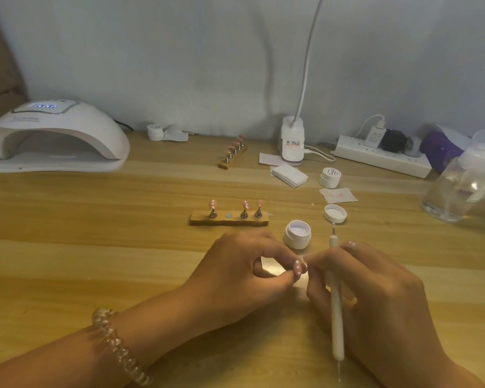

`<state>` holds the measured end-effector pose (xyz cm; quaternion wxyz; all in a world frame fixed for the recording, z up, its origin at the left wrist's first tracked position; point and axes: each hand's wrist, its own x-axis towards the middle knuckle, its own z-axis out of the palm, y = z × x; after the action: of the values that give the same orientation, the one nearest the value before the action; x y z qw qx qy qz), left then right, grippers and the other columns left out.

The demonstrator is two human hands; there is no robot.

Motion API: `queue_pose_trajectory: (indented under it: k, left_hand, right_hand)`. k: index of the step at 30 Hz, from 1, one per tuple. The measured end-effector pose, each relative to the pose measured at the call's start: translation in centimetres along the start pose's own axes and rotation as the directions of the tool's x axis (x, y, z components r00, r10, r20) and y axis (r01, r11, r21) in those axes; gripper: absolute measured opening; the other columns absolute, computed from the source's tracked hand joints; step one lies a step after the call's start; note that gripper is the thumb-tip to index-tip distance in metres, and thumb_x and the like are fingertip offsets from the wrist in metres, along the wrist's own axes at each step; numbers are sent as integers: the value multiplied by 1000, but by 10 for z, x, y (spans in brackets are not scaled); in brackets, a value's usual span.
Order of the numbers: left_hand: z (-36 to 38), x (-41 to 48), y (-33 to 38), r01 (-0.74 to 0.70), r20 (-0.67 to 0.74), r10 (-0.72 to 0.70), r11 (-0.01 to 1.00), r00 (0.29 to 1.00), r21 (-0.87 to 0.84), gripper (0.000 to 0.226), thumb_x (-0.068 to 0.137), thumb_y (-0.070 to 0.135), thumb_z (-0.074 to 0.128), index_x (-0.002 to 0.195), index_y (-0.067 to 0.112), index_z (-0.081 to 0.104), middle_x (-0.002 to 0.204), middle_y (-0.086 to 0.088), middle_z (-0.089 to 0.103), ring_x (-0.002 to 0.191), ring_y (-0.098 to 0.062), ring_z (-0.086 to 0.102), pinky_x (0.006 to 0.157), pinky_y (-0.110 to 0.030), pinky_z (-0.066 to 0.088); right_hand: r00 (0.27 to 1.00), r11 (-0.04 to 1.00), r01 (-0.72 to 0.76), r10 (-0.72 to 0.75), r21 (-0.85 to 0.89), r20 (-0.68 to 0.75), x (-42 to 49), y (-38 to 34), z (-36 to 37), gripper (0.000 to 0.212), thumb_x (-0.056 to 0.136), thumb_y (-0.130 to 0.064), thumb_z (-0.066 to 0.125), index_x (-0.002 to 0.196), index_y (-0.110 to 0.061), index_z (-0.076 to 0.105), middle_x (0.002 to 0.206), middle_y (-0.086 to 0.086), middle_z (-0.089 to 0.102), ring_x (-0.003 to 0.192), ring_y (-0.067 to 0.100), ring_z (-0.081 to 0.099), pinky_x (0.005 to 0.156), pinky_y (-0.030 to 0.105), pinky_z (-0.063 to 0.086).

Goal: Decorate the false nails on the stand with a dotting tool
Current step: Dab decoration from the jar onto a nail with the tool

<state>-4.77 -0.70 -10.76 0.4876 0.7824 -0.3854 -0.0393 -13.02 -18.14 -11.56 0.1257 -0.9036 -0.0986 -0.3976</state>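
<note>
Lid script on the white jar (330, 175) is unreadable. The left hand (244, 273) pinches a small, mostly hidden piece (301, 260). The right hand (375, 298) grips the slim white dotting tool (335, 298). Just beyond, the wooden stand (228, 220) carries three pink dotted false nails (244, 205).

- A pale wooden table (95, 261) carries everything.
- A white nail lamp (53, 135) sits at its back left.
- The near stand (228, 220) lies at centre, with the far stand (233, 161) behind it.
- An open jar (297, 233) and its lid (335, 213) sit just right of the near stand.
- A closed jar (330, 177), a power strip (381, 156) and a clear bottle (459, 186) stand further right.
</note>
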Motion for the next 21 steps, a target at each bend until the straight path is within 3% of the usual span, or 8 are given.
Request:
queue_pose_trajectory:
  k: [6, 10, 21]
  left_hand:
    - [0, 0, 0, -4, 2, 4, 999, 1000, 37, 10, 82, 15, 78, 83, 25, 79, 79, 10, 65, 48, -3, 43, 54, -12, 28]
    - [0, 0, 0, -7, 6, 6, 999, 1000, 41, 8, 82, 16, 78, 85, 24, 80, 79, 9, 65, 50, -2, 44, 55, -12, 28]
    - [1, 1, -2, -22, -6, 22, 1000, 1000, 3, 8, 79, 29, 72, 83, 27, 79, 80, 11, 67, 48, -3, 42, 54, -13, 28]
  right_hand:
    - [1000, 1000, 3, -3, -1, 12, 0, -2, 1, 5, 81, -22, 68, 80, -22, 73, 75, -1, 61, 64, 21, 58, 52, 32, 44]
    - [1000, 1000, 12, -12, 9, 10, 0, -1, 2, 14, 84, -27, 61, 80, -21, 72, 75, 0, 61, 64, 22, 58, 51, 33, 45]
    - [1000, 999, -5, 4, 32, 24, 0, -2, 1, 11, 83, -26, 62, 79, -21, 70, 72, -2, 57, 62, 18, 53, 55, 29, 40]
